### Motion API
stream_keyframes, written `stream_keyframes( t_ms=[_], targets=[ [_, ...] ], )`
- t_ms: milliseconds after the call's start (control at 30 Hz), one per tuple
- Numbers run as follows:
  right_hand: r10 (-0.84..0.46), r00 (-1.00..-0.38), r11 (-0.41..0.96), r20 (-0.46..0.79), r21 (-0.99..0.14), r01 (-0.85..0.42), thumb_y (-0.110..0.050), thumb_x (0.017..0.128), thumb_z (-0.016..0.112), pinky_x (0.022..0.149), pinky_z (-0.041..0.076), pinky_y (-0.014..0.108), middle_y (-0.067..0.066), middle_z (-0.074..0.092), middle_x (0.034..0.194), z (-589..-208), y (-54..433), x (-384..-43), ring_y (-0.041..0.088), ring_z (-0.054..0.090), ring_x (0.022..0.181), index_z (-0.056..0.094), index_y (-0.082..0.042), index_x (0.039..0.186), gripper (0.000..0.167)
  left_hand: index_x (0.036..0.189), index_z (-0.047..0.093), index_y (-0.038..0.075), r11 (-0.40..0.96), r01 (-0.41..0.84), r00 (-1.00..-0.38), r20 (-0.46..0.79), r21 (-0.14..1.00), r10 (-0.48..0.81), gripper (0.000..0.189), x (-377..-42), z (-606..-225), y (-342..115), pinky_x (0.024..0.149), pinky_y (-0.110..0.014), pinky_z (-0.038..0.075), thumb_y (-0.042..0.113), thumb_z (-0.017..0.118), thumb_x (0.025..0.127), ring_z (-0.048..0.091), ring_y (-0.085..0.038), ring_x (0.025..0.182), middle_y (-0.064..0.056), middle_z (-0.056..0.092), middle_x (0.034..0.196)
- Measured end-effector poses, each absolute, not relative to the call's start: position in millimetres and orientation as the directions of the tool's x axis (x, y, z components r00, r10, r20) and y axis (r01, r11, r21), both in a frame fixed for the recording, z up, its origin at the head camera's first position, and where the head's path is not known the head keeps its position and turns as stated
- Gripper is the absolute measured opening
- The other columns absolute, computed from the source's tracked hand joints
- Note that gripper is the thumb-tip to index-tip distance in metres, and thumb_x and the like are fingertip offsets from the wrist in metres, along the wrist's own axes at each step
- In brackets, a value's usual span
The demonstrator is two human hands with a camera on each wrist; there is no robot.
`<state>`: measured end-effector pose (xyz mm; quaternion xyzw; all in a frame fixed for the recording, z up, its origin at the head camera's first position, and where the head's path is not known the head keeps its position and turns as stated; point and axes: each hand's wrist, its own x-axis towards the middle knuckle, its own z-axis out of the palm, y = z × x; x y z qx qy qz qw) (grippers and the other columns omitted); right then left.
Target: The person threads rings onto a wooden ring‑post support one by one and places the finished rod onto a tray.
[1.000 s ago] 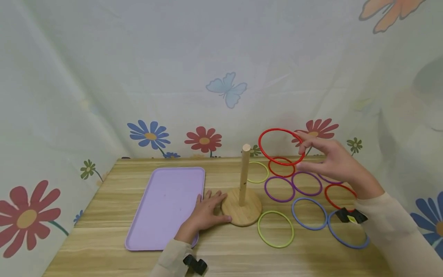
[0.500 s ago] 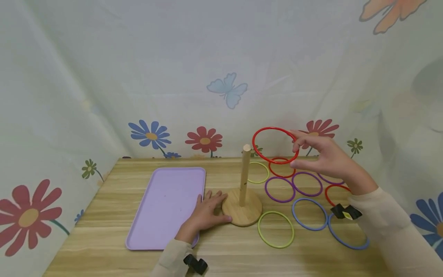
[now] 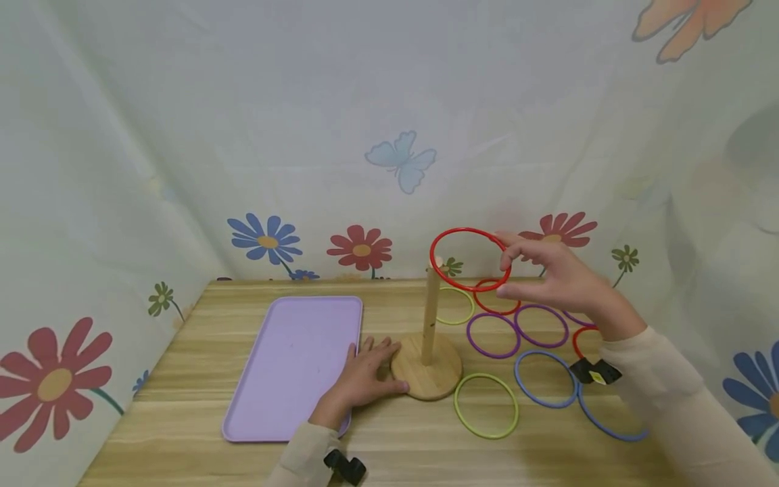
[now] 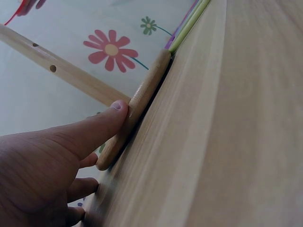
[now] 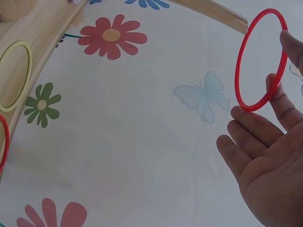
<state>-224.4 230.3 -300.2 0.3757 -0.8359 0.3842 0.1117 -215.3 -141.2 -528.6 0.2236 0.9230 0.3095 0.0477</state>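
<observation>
My right hand (image 3: 560, 277) pinches a red ring (image 3: 465, 230) by its right side, between thumb and fingers. The ring is held in the air at the height of a wooden post's top (image 3: 431, 311), its left rim overlapping that tip in the head view. In the right wrist view the red ring (image 5: 237, 66) appears beside the end of the post (image 5: 213, 12). My left hand (image 3: 359, 379) rests low with fingers spread against the round wooden base (image 3: 441, 382). Its thumb (image 4: 106, 118) touches the edge of the base in the left wrist view.
A purple tray (image 3: 292, 365) lies left of the post, partly under the left forearm. To the right, several rings lie flat on the table, among them a lime ring (image 3: 458, 427), a purple ring (image 3: 469, 341) and a blue ring (image 3: 517, 375). A flowered cloth (image 3: 274, 169) hangs behind.
My right hand has carried the red ring leftward, from right of the post until its rim overlaps the post's tip. The left hand has stayed at the base.
</observation>
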Motion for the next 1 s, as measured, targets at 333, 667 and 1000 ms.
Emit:
stream_keyframes(
  t_ms=[333,667,1000],
  targets=[
    [-0.54,-0.698,0.429,0.47,-0.56,-0.709,-0.003,0.081,0.09,0.103,0.044,0.07,0.022,0.059,0.15,-299,227,-222,0.043,0.043,0.149,0.065,-0.016,0.093,0.031,0.157,0.053,0.012,0.705,0.389,-0.895,0.064,0.593,0.441,0.088,-213,-529,-141,0.12,-0.077,0.003,0.057,0.082,0.086,0.022,-0.054,0.155,-0.019,0.042,0.164],
    [-0.527,-0.735,0.414,0.426,-0.627,-0.66,-0.005,0.084,0.089,0.12,0.032,0.056,0.019,0.059,0.15,-305,221,-221,0.035,0.037,0.154,0.064,-0.015,0.095,0.029,0.157,0.052,0.011,0.704,0.395,-0.894,0.072,0.59,0.442,0.089,-214,-529,-141,0.12,-0.078,0.004,0.056,0.083,0.086,0.022,-0.055,0.154,-0.02,0.042,0.164],
    [-0.538,-0.742,0.423,0.401,-0.632,-0.649,-0.009,0.085,0.089,0.117,0.029,0.072,0.023,0.047,0.159,-313,216,-222,0.045,0.036,0.152,0.066,-0.017,0.097,0.027,0.158,0.05,0.009,0.712,0.386,-0.9,0.071,0.587,0.43,0.094,-216,-533,-141,0.122,-0.075,0.004,0.058,0.083,0.086,0.022,-0.052,0.155,-0.018,0.042,0.164]
  ],
)
